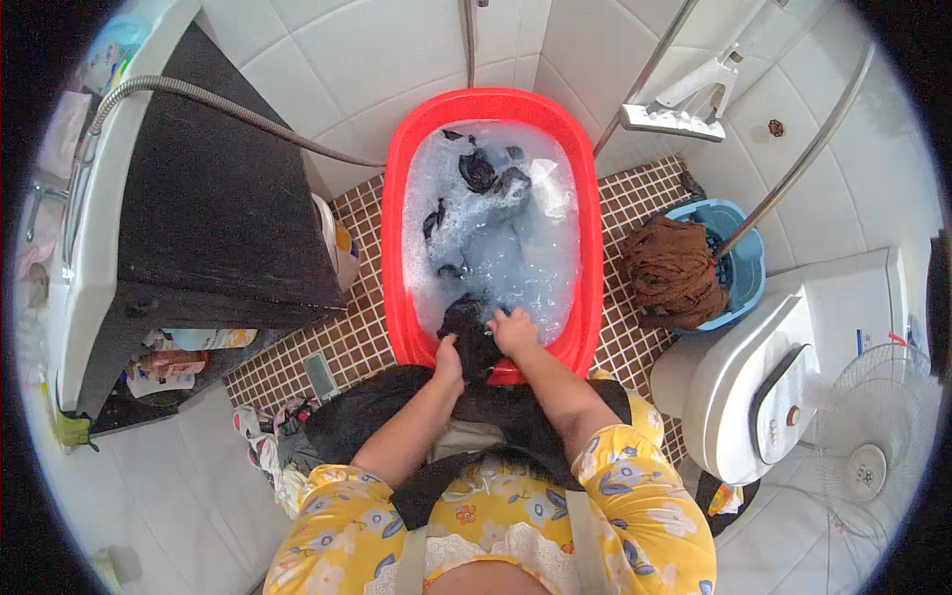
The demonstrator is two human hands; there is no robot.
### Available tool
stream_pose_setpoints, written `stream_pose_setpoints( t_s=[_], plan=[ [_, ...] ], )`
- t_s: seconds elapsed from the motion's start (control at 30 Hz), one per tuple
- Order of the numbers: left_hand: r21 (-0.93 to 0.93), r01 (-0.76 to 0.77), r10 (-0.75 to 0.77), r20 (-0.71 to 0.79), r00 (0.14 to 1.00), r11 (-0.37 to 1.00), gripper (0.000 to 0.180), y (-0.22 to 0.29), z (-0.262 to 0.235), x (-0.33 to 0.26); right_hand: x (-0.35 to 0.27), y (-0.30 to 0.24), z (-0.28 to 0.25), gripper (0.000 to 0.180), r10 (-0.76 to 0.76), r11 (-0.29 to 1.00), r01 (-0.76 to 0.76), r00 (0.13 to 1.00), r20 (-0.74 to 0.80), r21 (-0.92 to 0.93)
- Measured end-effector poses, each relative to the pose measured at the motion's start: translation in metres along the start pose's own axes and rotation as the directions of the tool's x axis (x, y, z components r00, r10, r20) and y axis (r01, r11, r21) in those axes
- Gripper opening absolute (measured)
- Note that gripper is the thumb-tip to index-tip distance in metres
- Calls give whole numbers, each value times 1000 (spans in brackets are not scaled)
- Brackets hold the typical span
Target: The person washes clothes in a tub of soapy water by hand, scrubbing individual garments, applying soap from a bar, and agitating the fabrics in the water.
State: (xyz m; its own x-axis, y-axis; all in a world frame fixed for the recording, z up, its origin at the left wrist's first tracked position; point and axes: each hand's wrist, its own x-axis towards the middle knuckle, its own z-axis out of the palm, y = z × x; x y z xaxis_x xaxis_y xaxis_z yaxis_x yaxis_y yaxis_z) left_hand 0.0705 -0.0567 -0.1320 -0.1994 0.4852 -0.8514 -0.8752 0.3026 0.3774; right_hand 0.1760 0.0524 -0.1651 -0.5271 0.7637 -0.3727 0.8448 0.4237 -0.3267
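Dark garment (474, 342): at near rim of red basin (397, 248), partly in soapy water. Left hand (449, 355) and right hand (516, 332) both clenched on it, side by side; more dark cloth floats beyond.

- A home bathroom: white wall tiles, brown mosaic floor (650, 203).
- Toilet (754, 387), shower hose (238, 111), mop in bucket (739, 263), red washtub (397, 198).

I count one red tub (397, 248) of soapy water, one blue bucket (746, 260) holding one brown mop head (674, 270), one white toilet (764, 387), one floor fan (873, 436), one shower hose (228, 107), and two hands: left (448, 357), right (516, 332).
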Motion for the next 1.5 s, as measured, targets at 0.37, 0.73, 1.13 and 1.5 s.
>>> stream_pose_setpoints(
  t_s=[0.37, 0.73, 1.13, 1.5],
  plan=[
    [735, -573, 524, 348, 778, 362, 41, -40, -38, 29, -3, -58, -19, 39, -608, 777, 550, 782, 140, 305],
    [938, -326, 173, 342, 924, -115, 32, 1, -3, -30, 47, 13, 29, 35, -245, 951, 301, 876, 416, -74],
    [879, 28, 31, -48, 998, 475, 33, -8, -10, 8, 34, 46, -40, 58, -384, 827, 152, 857, 345, 541],
    [758, 200, -277, -26, 961, 621, 35, 8, -13, -21, -29, -8, -34, 37, -84, 987, 120, 953, 290, -109]
  ],
)
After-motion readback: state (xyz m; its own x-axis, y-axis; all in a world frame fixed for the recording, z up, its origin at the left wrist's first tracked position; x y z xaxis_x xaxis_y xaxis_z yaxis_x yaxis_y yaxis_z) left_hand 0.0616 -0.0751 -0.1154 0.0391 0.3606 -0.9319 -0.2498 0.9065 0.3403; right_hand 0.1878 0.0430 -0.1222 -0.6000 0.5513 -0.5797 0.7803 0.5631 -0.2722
